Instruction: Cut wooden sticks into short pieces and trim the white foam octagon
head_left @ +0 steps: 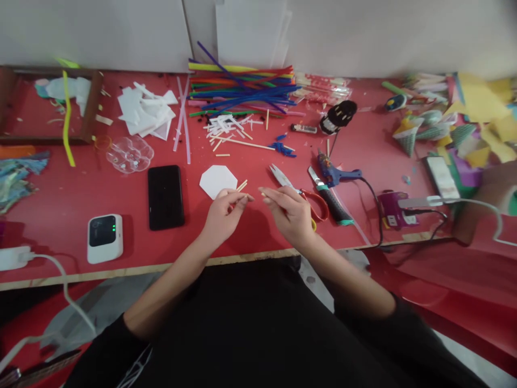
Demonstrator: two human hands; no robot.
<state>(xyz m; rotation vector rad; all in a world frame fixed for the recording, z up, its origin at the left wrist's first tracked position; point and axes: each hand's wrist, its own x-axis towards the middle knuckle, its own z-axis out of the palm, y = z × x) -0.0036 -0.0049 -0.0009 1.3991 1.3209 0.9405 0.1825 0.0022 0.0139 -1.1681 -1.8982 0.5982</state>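
My left hand [226, 214] is closed in a pinch above the red table, just in front of a white octagonal piece of paper [218, 181]. Short thin wooden sticks [242, 186] poke out past its fingers; their lower ends are hidden. A little to the right, my right hand [290, 214] pinches a small piece of wooden stick [263, 194], of which only the pale tip shows. The two sets of fingertips face each other with a narrow gap between. Beside my right hand lie scissors [317, 205] with red handles, partly covered by it.
A utility knife [333, 200] and a blue glue gun [337, 173] with a cord lie to the right. A black phone [165, 197] and a white device [105, 238] are on the left. Behind are cut sticks [226, 126], coloured pipe cleaners [242, 89] and paper scraps [147, 112].
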